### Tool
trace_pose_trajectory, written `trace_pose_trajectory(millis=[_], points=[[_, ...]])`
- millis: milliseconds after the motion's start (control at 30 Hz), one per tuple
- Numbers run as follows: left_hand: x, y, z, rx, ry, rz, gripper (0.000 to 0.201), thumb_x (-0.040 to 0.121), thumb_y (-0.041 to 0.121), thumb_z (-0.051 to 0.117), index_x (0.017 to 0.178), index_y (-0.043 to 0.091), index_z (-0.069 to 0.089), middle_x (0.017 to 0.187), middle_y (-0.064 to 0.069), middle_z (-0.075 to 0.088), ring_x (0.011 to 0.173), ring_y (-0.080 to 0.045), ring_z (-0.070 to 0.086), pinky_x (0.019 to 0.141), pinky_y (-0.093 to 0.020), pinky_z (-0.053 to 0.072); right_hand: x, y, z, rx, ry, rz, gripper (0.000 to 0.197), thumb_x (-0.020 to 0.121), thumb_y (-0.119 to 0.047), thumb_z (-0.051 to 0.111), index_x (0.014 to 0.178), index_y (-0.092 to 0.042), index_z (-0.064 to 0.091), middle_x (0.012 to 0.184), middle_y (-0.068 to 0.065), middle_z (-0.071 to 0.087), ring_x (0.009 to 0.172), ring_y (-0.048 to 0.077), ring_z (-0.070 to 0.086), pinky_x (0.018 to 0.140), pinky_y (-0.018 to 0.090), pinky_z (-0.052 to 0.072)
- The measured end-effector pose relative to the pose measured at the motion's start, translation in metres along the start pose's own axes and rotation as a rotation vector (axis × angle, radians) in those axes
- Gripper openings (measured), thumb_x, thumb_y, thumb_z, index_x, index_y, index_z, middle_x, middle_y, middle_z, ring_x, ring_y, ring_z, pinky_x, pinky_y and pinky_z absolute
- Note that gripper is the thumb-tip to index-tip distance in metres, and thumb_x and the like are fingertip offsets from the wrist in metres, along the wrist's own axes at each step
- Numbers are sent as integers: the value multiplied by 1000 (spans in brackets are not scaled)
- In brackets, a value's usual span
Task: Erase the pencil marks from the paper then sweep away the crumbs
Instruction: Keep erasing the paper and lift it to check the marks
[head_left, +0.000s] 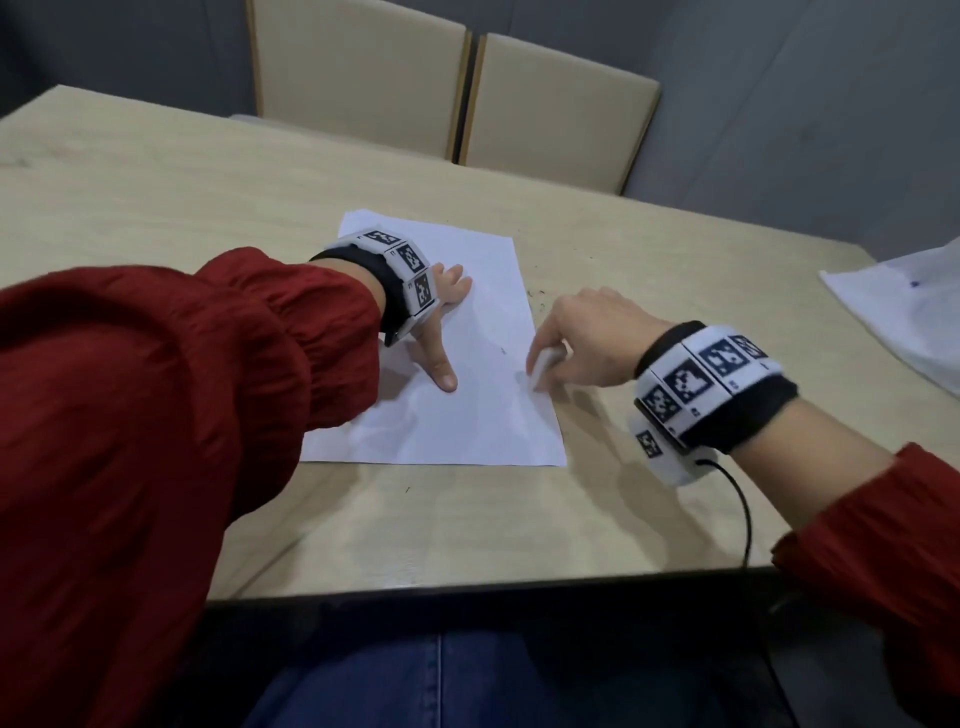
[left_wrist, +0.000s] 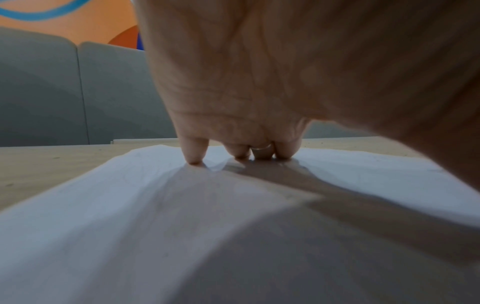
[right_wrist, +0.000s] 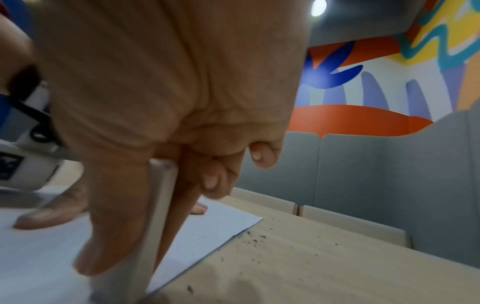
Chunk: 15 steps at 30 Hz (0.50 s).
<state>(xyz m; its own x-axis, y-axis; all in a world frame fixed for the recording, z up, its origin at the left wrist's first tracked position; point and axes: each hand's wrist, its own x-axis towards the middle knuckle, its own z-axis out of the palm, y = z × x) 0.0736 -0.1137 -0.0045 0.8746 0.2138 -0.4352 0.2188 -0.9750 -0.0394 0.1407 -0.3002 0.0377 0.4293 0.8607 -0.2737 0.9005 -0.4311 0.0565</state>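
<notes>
On the paper (head_left: 457, 364), flattened by the spread left hand (head_left: 441, 306), the right hand (head_left: 582, 343) pinches the eraser (head_left: 543, 366) near the right edge, few marks visible, crumbs (right_wrist: 255, 239) not yet swept.

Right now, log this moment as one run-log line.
left hand: flat, pinning paper | right hand: fingers grip eraser, rubbing right edge | crumbs: on table, unswept

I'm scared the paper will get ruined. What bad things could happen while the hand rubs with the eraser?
The eraser works right at the paper's edge, far from the left hand pressing it down, so that edge might crumple or tear. Dark crumbs already lie on the table; a careless sweep could push them back onto the sheet and smudge it.
</notes>
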Motion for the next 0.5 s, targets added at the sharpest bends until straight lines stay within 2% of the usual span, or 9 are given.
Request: trace_pose_trajectory(millis=[33, 100, 167, 233, 333, 400, 433, 500], points=[[1, 0, 0, 3, 3, 3, 135, 63, 61, 79, 153, 6, -5, 161, -11, 2, 149, -24, 7, 119, -42, 15, 0, 0, -2, -25, -17, -11, 13, 78, -25, 68, 84, -34, 75, 63, -18, 56, 63, 8, 47, 71, 24, 31], [2, -1, 0, 16, 1, 7, 136, 62, 63, 79, 153, 6, -4, 161, -11, 2, 149, -25, 7, 119, -44, 15, 16, -4, -5, 16, 81, 14, 15, 78, -25, 67, 87, -33, 75, 67, -15, 58, 68, 12, 50, 71, 25, 31], [2, -1, 1, 10, 14, 6, 133, 61, 62, 80, 153, 5, 3, 160, -12, 8, 147, -26, 11, 118, -45, 18, 40, -10, -5, 117, 208, 91, 20, 77, -19, 65, 90, -30, 76, 76, -9, 65, 79, 20, 58, 66, 25, 35], [1, -1, 2, 3, 32, 10, 129, 61, 61, 81, 151, 4, 8, 158, -13, 12, 146, -26, 14, 117, -45, 19, 55, -15, 0, 179, 235, 118, 22, 75, -12, 62, 85, -25, 76, 79, -3, 71, 84, 25, 63, 59, 26, 42], [1, -1, 3, -5, 33, 13, 132, 63, 61, 80, 153, 5, 1, 160, -12, 6, 147, -25, 9, 118, -44, 16, 36, -10, 10, 220, 182, 78, 23, 74, -11, 61, 85, -25, 77, 74, -5, 70, 75, 21, 62, 66, 28, 50], [2, -3, 3, -9, 20, 11, 136, 62, 63, 79, 153, 5, -3, 161, -12, 2, 148, -25, 7, 119, -44, 15, 7, -6, 14, 247, 111, 41, 21, 74, -12, 65, 85, -26, 77, 59, -17, 61, 61, 8, 52, 61, 24, 44], [2, -4, 3, -12, 14, 11, 137, 62, 64, 78, 153, 6, -6, 161, -11, -1, 149, -25, 5, 119, -44, 14, -7, -5, 15, 238, 50, 25, 20, 75, -13, 66, 85, -27, 77, 51, -20, 56, 57, 6, 48, 58, 22, 39], [3, -5, 5, -16, -4, 8, 140, 62, 65, 77, 153, 8, -12, 162, -9, -11, 150, -24, -3, 121, -44, 9, -25, -4, 13, 189, -97, -10, 20, 76, -15, 65, 83, -30, 76, 49, -27, 53, 53, 4, 45, 53, 20, 35]])
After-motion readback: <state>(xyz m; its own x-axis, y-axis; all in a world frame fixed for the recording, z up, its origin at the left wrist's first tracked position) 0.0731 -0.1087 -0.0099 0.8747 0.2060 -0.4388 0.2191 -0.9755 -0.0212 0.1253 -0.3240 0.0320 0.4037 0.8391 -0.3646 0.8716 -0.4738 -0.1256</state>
